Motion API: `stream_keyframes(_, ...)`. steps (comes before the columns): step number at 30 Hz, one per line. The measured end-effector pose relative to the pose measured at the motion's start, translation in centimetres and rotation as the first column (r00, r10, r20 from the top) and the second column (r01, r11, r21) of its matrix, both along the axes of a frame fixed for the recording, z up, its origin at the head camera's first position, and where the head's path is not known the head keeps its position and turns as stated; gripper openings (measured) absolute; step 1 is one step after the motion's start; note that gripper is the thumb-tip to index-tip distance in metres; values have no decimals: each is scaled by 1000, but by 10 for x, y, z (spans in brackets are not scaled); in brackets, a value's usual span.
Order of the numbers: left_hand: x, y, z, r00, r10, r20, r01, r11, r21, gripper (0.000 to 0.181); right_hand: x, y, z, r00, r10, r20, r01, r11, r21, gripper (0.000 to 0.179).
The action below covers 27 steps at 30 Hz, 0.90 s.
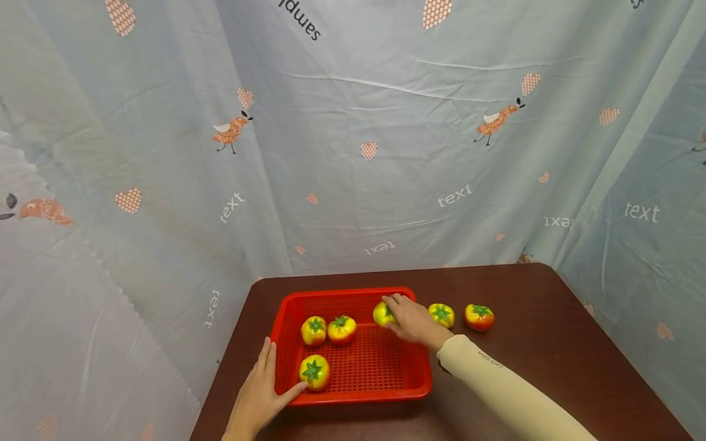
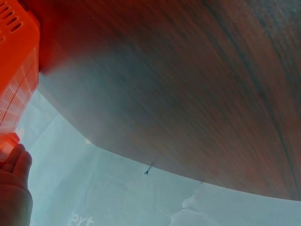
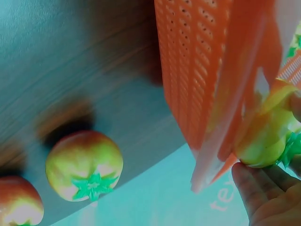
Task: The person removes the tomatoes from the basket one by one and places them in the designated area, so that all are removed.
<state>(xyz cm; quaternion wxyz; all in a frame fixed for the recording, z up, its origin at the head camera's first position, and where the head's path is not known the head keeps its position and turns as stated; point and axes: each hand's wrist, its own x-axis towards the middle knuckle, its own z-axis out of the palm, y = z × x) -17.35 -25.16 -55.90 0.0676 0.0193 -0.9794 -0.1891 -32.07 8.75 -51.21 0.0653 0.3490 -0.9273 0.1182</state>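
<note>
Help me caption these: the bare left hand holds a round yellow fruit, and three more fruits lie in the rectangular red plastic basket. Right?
Wrong hand: the head view shows the bare right hand holding the round yellow fruit. Three more fruits do lie in the rectangular red plastic basket.

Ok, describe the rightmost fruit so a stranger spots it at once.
On the dark brown table, find the red basket. Outside it, to its right, skip the nearer, yellower fruit; the rightmost fruit lies just beyond. In the head view, it shows more red than that neighbour.
</note>
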Motion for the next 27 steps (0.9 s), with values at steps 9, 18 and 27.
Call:
stream_keyframes(9, 1, 0, 1, 999, 11, 31, -11, 1000, -1, 118, -7, 11, 11, 999, -44, -2, 44, 998, -41, 61)
stream_keyframes(18, 3, 1, 1, 1000, -7, -26, 7, 1000, -10, 116, -15, 24, 19, 997, -72, 14, 72, 995, -71, 62)
stream_keyframes(27, 3, 1, 0, 999, -3, -36, 3, 1000, -5, 116, -21, 37, 26, 997, -77, -4, 76, 994, -84, 63)
